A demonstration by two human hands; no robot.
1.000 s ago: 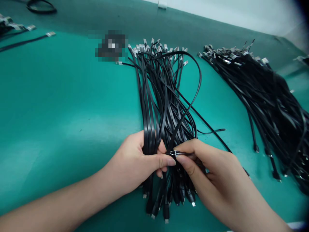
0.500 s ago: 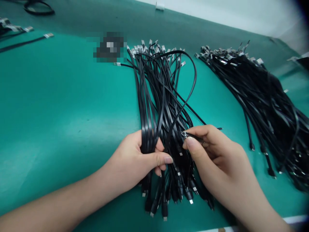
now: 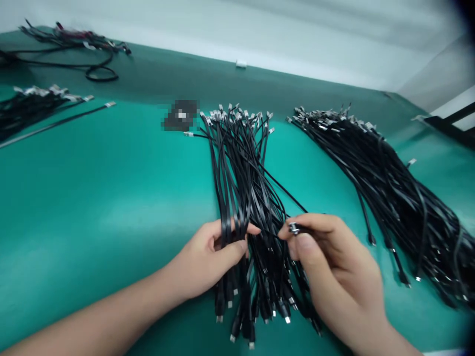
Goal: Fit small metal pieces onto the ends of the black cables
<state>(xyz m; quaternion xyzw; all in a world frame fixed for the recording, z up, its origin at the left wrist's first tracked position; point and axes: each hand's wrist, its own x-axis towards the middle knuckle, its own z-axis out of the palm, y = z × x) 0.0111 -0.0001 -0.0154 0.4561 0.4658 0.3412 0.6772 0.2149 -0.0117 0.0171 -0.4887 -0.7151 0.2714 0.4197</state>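
My left hand point(image 3: 218, 252) is closed around several flat black USB cables point(image 3: 232, 198) from the left side of the middle bundle. Their plugs hang below my fingers, and the far ends lie at the top of the bundle. Right of it, my right hand point(image 3: 334, 267) pinches a small black piece with a shiny metal tip point(image 3: 294, 228) between thumb and forefinger; its kind is not clear, as the rest is hidden in my palm. Beneath both hands spreads the rest of the cable bundle point(image 3: 274, 257), silver plugs at both ends.
A larger pile of black cables point(image 3: 393, 188) lies on the right of the green mat point(image 3: 111, 183). More cables point(image 3: 33, 109) are at the left, with a tangle of cords point(image 3: 89, 42) behind. A blurred-out dark patch point(image 3: 181, 116) sits left of the bundle's top.
The cable that arched in a loop over the bundle no longer stands up. My left hand's grip has loosened slightly around its cables. The view has tilted upward, showing more of the back.
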